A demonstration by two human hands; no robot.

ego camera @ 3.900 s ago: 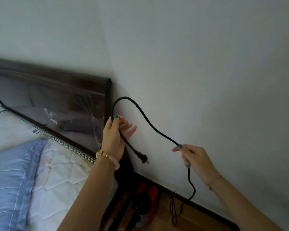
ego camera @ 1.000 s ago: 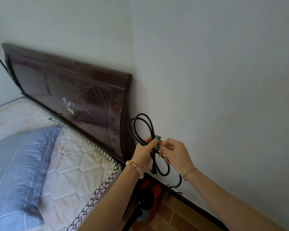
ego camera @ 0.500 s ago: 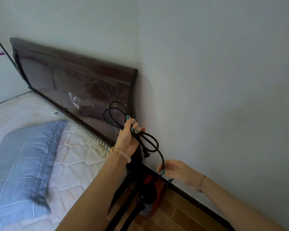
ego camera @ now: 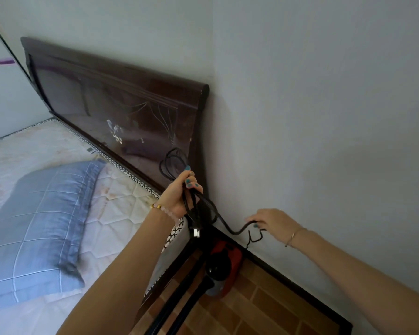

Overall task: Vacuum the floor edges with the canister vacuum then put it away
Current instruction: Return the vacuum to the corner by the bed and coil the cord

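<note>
My left hand (ego camera: pixel 179 194) is shut on several coiled loops of the black power cord (ego camera: pixel 172 160), held up beside the headboard, with the plug (ego camera: pixel 194 231) dangling below it. From the coil the cord runs right to my right hand (ego camera: pixel 271 222), which pinches it near the wall, palm down. The red and black canister vacuum (ego camera: pixel 224 262) stands on the floor below, in the gap between bed and wall. Its dark hose or tube (ego camera: pixel 179 310) slants down to the frame's bottom edge.
A dark wooden headboard (ego camera: pixel 121 105) and a mattress (ego camera: pixel 46 146) with a blue pillow (ego camera: pixel 39 213) fill the left. A grey wall (ego camera: pixel 324 117) with a black skirting board (ego camera: pixel 288 281) is on the right. Brown tiled floor (ego camera: pixel 264 310) shows in the narrow strip between.
The cord has gone from one long arc into several loops gathered in my left hand. In the last half second my right hand slid further right along the cord, near the wall.
</note>
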